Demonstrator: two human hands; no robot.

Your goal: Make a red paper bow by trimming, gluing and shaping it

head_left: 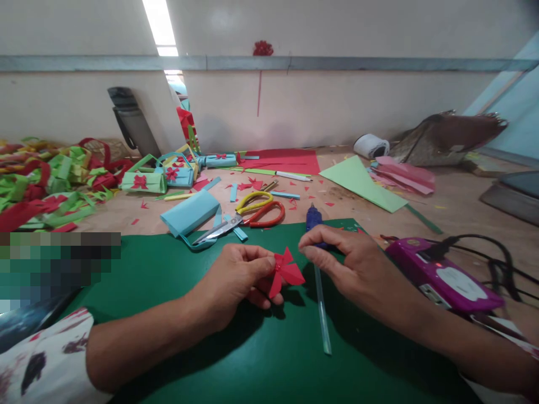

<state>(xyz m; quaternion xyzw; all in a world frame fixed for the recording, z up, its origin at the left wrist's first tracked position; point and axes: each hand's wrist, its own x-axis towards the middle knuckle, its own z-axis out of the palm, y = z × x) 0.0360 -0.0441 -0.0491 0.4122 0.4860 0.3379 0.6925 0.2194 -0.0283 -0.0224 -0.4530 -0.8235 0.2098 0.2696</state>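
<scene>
A small red paper flower (287, 273) with pointed petals is pinched between the thumb and fingers of my left hand (242, 275), just above the green mat (189, 353). My right hand (351, 261) is beside it on the right, thumb and index fingertips close together; whatever may be between them is too small to make out. Beneath that hand lies a blue glue gun (312, 217), its nozzle pointing away from me. The hand covers much of the gun's body, and a clear glue stick (323, 314) runs out of its back toward me.
Yellow-and-orange-handled scissors (265, 212) lie beside a folded blue paper piece (190, 212) at the mat's far edge. A purple power strip (442, 275) with black cables sits right. Paper strips (80, 168) pile up left; a dark bottle (133, 123) leans against the wall.
</scene>
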